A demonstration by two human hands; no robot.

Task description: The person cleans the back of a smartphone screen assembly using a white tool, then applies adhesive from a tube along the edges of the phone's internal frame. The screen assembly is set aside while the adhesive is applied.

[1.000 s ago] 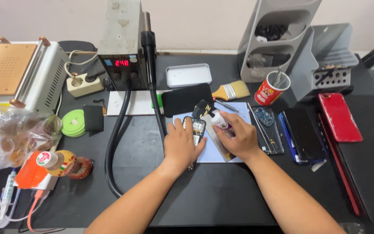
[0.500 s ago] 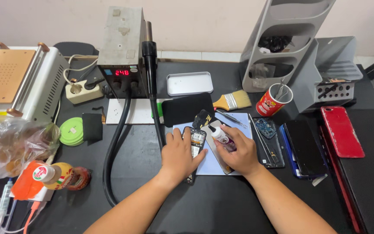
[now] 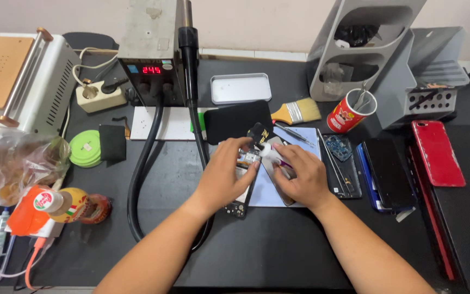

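Note:
My left hand (image 3: 225, 175) presses down on an opened black phone (image 3: 241, 202) that lies on a pale blue mat (image 3: 267, 191) in the middle of the black table. Its fingertips rest near the exposed board at the phone's top end. My right hand (image 3: 299, 175) holds a small white tube with a purple label (image 3: 272, 154), its nozzle pointing left at the phone's upper part. The two hands nearly touch over the phone, and most of the phone is hidden under them.
A hot-air station (image 3: 153, 51) with a red display and black hose (image 3: 137, 190) stands behind. A metal tray (image 3: 241, 88), paintbrush (image 3: 296, 112), red cup (image 3: 347, 113), several phones (image 3: 387, 174), a red phone (image 3: 438, 153), grey racks (image 3: 354, 49), green tape rolls (image 3: 84, 149) and a heating plate (image 3: 12, 76) surround the mat.
The camera has come closer and tilted down a little. Both hands stay over the phone, and the tube in my right hand has shifted slightly toward the phone's top.

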